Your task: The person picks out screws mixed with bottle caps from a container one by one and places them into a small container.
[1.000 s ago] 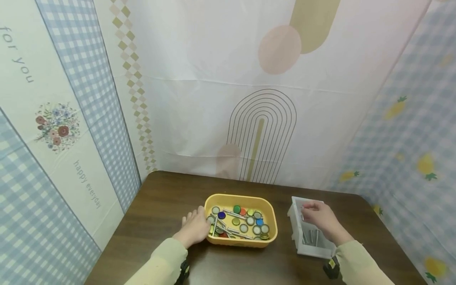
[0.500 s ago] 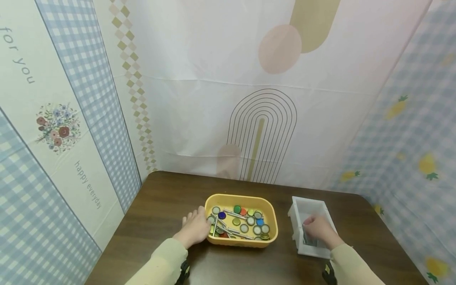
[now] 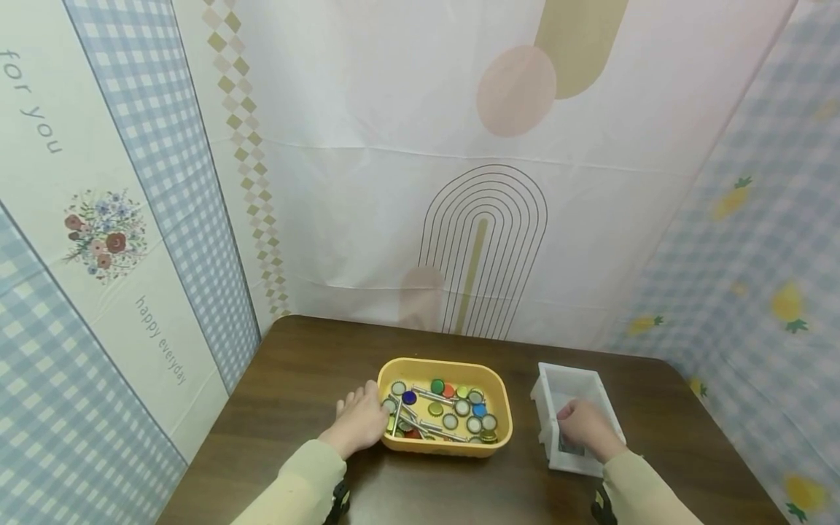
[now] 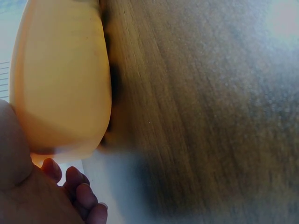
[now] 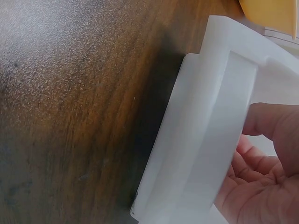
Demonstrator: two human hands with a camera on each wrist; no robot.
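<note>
Because the right hand (image 3: 585,426) hangs inside the white bin (image 3: 569,378) with bent fingers, its fingertips are largely out of sight; cannot tell whether they pinch anything. Right wrist view: thumb stretched toward the bin wall, its tip hidden behind it, other fingers curled below.

Grey metal pieces (image 3: 569,446) lie on the bin floor, just below the hand and on its near side; mostly covered, axis not readable. Bin's long axis runs away from the person, far end leaning slightly left.

Left hand (image 3: 359,421) grips the left end of the yellow tray (image 3: 440,447): thumb over the rim, fingers bent down outside the end wall. Tray's long axis runs left to right, right end a little nearer the person.

Silver nails (image 3: 445,432) in the tray, to the right of the left hand: several point left to right with right ends nearer the person; one, close to the hand, runs fore and aft. Bottle caps lie scattered among them, including a green cap (image 3: 437,386) at the far side and a blue cap (image 3: 480,410) toward the right.

Both containers stand apart on the brown tabletop (image 3: 302,372). Behind it hangs a pale printed cloth (image 3: 367,219).
</note>
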